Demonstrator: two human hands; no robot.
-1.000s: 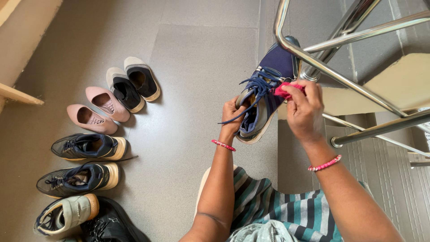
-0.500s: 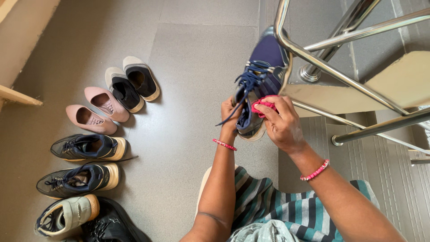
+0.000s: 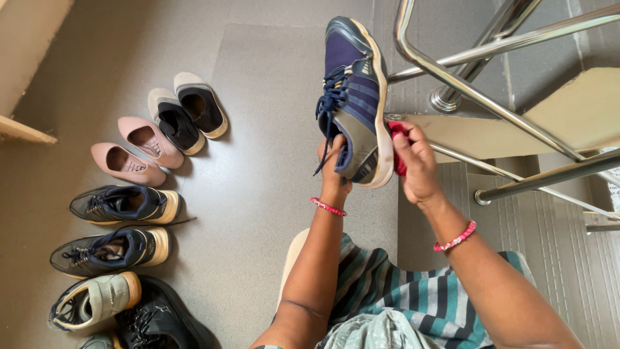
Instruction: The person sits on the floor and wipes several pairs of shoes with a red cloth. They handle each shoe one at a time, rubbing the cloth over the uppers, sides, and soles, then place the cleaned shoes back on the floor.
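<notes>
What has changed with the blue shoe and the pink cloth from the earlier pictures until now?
The navy shoe has turned and risen: its toe now points up and its pale sole edge faces the right hand. The pink cloth went from the laces, across the upper, down to that sole edge. The left hand still holds the heel end. The row of shoes on the floor lies as before.

I see a navy sneaker [image 3: 354, 97] of matt woven cloth with pale rubber sole, soft pink cloth rag [image 3: 398, 150], polished shiny steel railing [image 3: 465, 87], smooth matt grey floor tiles [image 3: 271, 97], beaded bracelets [image 3: 455, 238].
</notes>
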